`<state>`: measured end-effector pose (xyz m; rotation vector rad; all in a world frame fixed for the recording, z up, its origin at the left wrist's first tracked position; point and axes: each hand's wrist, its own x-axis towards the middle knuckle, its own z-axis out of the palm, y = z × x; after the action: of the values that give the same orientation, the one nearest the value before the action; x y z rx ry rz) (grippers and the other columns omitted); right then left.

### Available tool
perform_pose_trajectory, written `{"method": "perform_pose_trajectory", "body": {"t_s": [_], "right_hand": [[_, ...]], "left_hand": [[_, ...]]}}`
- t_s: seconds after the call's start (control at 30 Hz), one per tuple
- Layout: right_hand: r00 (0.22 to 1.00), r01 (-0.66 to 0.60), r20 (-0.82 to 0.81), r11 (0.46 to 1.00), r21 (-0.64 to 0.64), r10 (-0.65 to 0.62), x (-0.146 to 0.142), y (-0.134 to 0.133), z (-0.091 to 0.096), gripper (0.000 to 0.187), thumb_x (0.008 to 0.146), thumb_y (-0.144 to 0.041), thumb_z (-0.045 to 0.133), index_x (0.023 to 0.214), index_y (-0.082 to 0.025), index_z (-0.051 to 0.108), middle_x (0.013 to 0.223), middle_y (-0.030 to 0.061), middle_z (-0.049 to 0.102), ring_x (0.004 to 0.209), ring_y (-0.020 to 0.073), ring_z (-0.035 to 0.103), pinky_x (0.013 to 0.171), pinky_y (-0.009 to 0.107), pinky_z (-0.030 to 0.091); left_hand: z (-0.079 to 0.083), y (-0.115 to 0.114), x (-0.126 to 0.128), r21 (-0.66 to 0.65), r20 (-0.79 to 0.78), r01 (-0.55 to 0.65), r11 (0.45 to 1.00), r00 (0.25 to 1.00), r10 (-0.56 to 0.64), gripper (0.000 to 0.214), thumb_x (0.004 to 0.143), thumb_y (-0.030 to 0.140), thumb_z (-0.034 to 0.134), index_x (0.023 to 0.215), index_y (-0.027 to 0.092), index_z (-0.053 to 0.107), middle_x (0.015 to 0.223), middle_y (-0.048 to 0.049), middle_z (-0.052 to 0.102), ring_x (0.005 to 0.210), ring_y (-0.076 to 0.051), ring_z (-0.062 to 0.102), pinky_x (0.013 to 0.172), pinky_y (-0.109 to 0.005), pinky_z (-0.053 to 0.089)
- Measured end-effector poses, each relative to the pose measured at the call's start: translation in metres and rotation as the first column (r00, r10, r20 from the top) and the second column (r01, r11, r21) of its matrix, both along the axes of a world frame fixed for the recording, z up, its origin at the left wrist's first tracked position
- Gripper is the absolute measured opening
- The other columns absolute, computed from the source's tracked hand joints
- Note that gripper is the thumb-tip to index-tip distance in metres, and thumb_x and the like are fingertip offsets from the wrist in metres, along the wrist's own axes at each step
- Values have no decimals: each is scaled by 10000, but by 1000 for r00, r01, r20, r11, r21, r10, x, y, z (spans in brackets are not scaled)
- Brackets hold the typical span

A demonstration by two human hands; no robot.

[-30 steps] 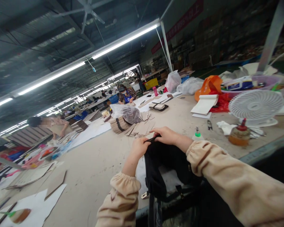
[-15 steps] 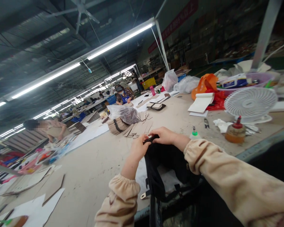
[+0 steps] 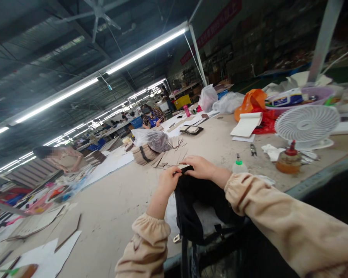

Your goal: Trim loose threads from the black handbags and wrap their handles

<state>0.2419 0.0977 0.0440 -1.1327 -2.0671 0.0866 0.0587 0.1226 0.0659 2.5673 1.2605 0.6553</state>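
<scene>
A black bag (image 3: pixel 188 218) sits at the near edge of the table (image 3: pixel 110 208), right in front of the person, with part of it seeming to hang past the edge. The left hand (image 3: pixel 168 180) pinches its top rim (image 3: pixel 187 169) between thumb and fingers, and the right hand (image 3: pixel 202 167) grips the same rim just beside it, so both are closed narrowly on the cloth. The body slumps in folds, so it is probably soft, light and floppy, unlikely to slip or break; the rim looks thicker and perhaps a little stiffer, which makes it the better place to hold. The metal tab (image 3: pixel 176 238) low on the left could swing or scratch. A green-capped bottle (image 3: pixel 239 166) stands near the right wrist.
</scene>
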Motion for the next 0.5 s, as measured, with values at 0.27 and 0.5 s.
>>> {"method": "perform_pose_trajectory", "body": {"t_s": [0.27,0.5], "right_hand": [[973,168,189,971,-168,-135,-18,-64,-34,248,854,-261,471,1042,-185,614,922,94,660,848,205,615,761,304,455],[842,535,344,718,-445,-415,-45,-67,-69,511,803,-562,465,900,-100,660,818,187,681,779,302,654,663,358,485]], "left_hand": [[-1,3,-7,10,-22,-23,1000,999,23,167,766,163,580,877,234,684,910,14,700,871,-133,614,830,-239,442],[1,0,-1,42,-80,-36,998,996,39,132,781,278,602,858,223,695,909,-4,700,866,-137,604,821,-248,428]]}}
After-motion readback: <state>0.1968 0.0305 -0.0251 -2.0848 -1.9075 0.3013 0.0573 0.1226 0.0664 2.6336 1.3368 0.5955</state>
